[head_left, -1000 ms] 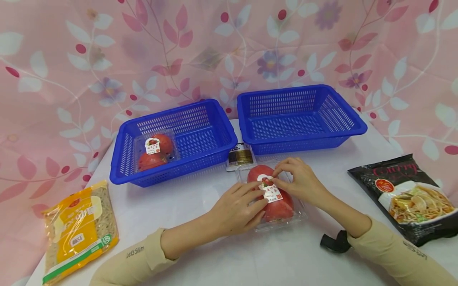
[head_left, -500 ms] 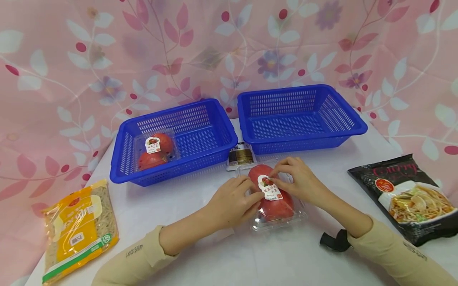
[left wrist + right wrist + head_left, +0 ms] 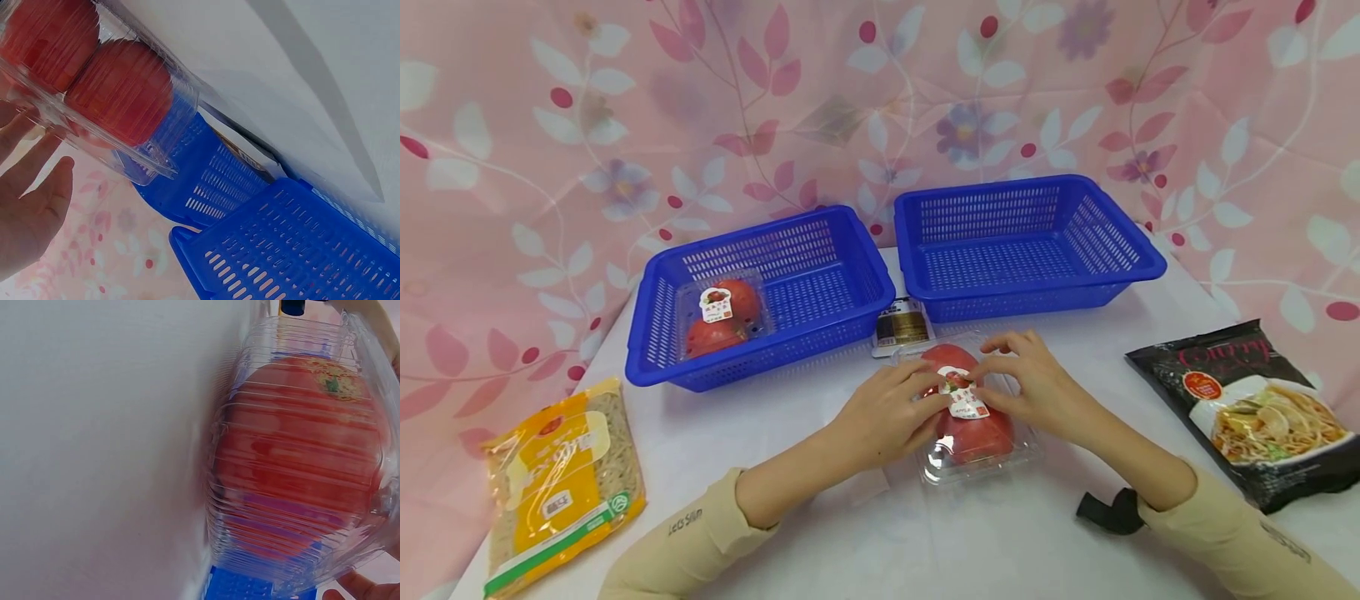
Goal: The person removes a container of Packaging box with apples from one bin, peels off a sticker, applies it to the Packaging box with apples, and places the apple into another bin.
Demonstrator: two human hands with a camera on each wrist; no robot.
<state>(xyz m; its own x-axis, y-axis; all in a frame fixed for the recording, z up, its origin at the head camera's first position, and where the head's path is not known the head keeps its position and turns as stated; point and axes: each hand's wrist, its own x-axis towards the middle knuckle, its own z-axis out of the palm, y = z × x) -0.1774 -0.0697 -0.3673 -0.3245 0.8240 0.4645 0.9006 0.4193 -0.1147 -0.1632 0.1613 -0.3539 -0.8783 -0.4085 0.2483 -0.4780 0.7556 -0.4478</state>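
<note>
A clear plastic clamshell box [image 3: 940, 473] with red round fruits [image 3: 977, 440] inside lies on the table in front of me. A white label reading "APPLE" [image 3: 967, 408] sits on its lid. My left hand [image 3: 886, 412] reaches over the box's left side, fingertips on the label's left edge. From the other side my right hand [image 3: 1043, 387] has index finger and thumb at the label's upper right. In the left wrist view, the left hand's fingers [image 3: 37, 153] are fairly straight against the lid. The right wrist view shows mainly a fruit [image 3: 300, 456] through the ridged plastic wall.
Behind stand two blue baskets; the left basket [image 3: 805, 350] holds a similar fruit box [image 3: 748, 329], the right basket [image 3: 1022, 302] none. A small packet [image 3: 902, 325] lies between them. A yellow noodle bag [image 3: 561, 467], black Curry bag [image 3: 1247, 417] and black strap [image 3: 1108, 510] lie around.
My left fingers have shifted from lying across the label to its left edge. My right index finger and thumb have spread slightly apart. The box has stayed in place.
</note>
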